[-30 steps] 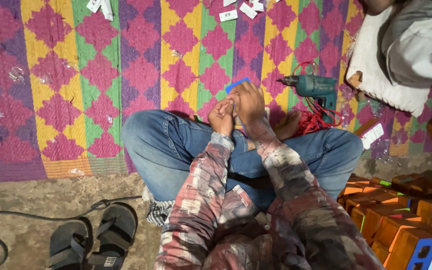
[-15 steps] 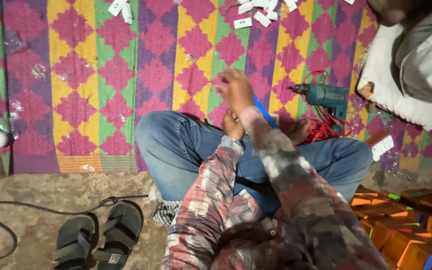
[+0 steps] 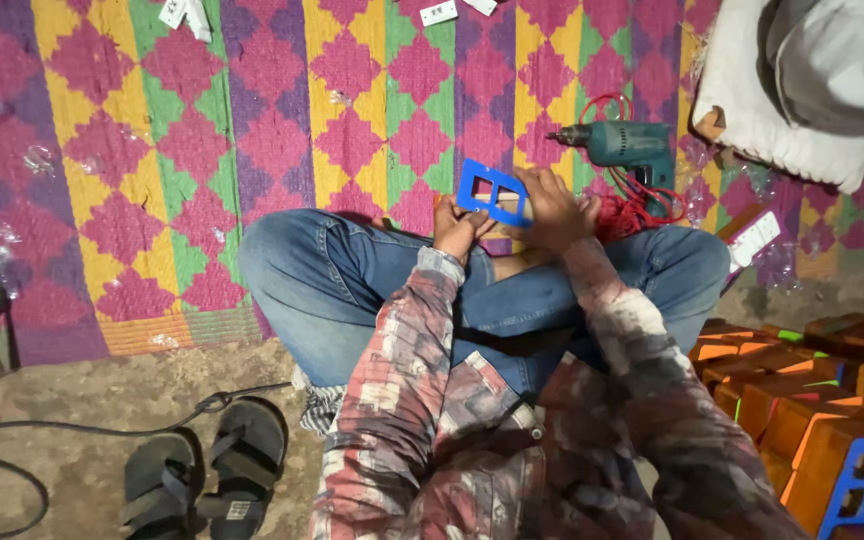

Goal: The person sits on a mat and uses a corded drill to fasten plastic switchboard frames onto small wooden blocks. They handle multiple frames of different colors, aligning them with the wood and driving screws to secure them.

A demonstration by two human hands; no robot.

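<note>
I sit cross-legged in blue jeans [image 3: 352,275] on a patterned mat. Both hands hold a blue plastic frame [image 3: 493,193] with rectangular openings above my lap. My left hand [image 3: 457,229] grips its lower left edge. My right hand [image 3: 555,210] grips its right side, fingers over the frame. My sleeves are patterned red and grey.
A teal electric drill [image 3: 624,144] with a red cord [image 3: 642,208] lies on the mat just beyond my right hand. Small white parts [image 3: 439,13] lie at the mat's far edge. Orange boxes [image 3: 802,390] are stacked at the right, black sandals [image 3: 202,468] and a black cable [image 3: 72,432] at the lower left.
The blue frame has turned out from behind my hands and now faces up between them. The view has shifted left and down a little.
</note>
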